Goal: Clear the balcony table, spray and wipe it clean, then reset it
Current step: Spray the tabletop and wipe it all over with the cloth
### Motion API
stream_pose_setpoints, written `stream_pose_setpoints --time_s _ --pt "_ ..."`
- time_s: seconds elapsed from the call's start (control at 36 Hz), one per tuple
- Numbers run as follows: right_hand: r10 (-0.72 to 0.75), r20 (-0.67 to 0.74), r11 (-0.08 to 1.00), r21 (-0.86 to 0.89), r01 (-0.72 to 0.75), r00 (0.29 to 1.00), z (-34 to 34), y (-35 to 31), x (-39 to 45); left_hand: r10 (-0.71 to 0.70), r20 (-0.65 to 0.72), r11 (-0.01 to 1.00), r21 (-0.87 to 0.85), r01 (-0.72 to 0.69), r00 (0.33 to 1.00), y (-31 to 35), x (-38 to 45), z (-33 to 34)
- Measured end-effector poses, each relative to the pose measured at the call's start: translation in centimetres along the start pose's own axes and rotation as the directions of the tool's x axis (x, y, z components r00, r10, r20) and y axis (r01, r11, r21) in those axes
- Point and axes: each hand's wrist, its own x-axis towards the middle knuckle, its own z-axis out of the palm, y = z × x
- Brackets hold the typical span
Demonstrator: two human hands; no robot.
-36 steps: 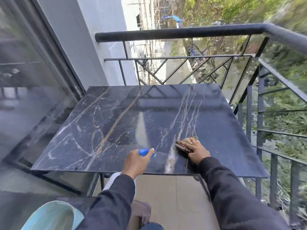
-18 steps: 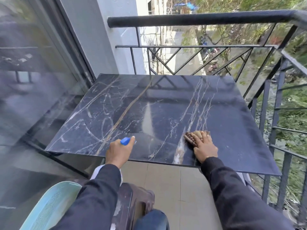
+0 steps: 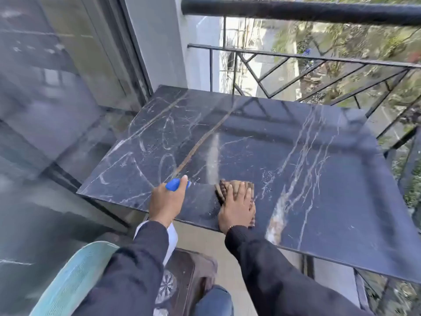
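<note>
pressing flat on a brown cloth (image 3: 237,189), right hand (image 3: 237,207) has fingers straight and spread, pointing away from the person. cloth lies on the table (image 3: 330,179) at its near edge, roughly mid-width; folded edge shows at its left side, most of it hidden under the hand, so long axis unclear.

left hand (image 3: 166,201) curls around a spray bottle (image 3: 176,184), just left of the cloth, over the near edge. blue nozzle head points right and slightly away, toward the cloth; index finger lies along its top. white bottle body hangs below the sleeve, so long axis runs roughly up-down.

table: dark marble with pale veins, tilted in view, droplets near the cloth. railing (image 3: 296,10) beyond and to the right. glass door (image 3: 57,87) to the left. teal chair back (image 3: 68,281) at lower left, brown seat below the arms.
</note>
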Motion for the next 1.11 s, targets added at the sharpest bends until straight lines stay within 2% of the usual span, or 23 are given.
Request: stream_pose_setpoints --time_s 0.11,0.22,0.31,0.39,0.44,0.56,0.67,0.75,0.83,0.94,1.03,1.11 --pt "-0.156 0.093 0.988 0.014 0.155 0.983 1.4 -5.2 2.7 -0.015 -0.040 0.999 0.036 0.016 0.999 -0.9 1.9 -0.7" --pt "-0.373 0.244 0.922 -0.010 0.387 0.895 2.2 -8.2 3.9 -0.015 -0.056 0.999 0.032 0.016 0.998 -1.7 3.0 -1.7" --pt "-0.528 0.293 0.834 0.001 0.552 0.797 2.0 -7.6 3.7 -0.012 -0.084 0.999 0.040 0.015 0.996 -1.5 3.2 -2.1" --pt "-0.677 0.234 0.728 0.070 0.682 0.698 1.7 -4.7 3.0 -0.005 -0.079 0.998 0.070 0.011 0.997 -1.6 2.4 -1.9" --pt "-0.693 0.208 0.715 0.074 0.695 0.690 1.5 -2.1 2.7 0.001 -0.070 0.998 0.069 0.004 0.998 -1.7 1.5 -1.6" --pt "-0.661 0.137 0.748 0.040 0.663 0.738 -0.1 2.9 1.5 -0.005 -0.055 0.997 0.071 0.009 0.998 -1.9 -0.7 -0.6" --pt "-0.565 0.025 0.825 -0.026 0.565 0.825 -2.3 8.6 -0.1 -0.001 -0.036 1.000 0.001 0.001 0.999 -1.8 -2.5 0.4" --pt "-0.408 -0.057 0.913 -0.026 0.407 0.911 -3.9 12.5 -1.6 0.032 -0.016 0.999 -0.014 -0.032 0.999 -1.5 -3.9 0.9" --pt "-0.271 -0.114 0.963 -0.032 0.269 0.956 -5.0 14.9 -3.1 0.048 0.004 0.999 -0.010 -0.048 0.999 -1.2 -5.1 1.0" --pt "-0.066 -0.079 0.995 -0.081 0.059 0.995 -5.5 14.4 -5.2 0.071 0.000 0.997 -0.021 -0.071 0.997 -1.1 -5.8 1.0" --pt "0.104 -0.089 0.988 -0.101 -0.113 0.991 -4.4 12.7 -6.0 0.066 0.000 0.997 -0.033 -0.066 0.998 -1.4 -5.8 0.7" --pt "0.155 -0.085 0.982 -0.096 -0.163 0.984 -2.8 10.4 -6.8 0.063 -0.006 0.998 -0.027 -0.063 0.998 -2.3 -5.4 0.4"
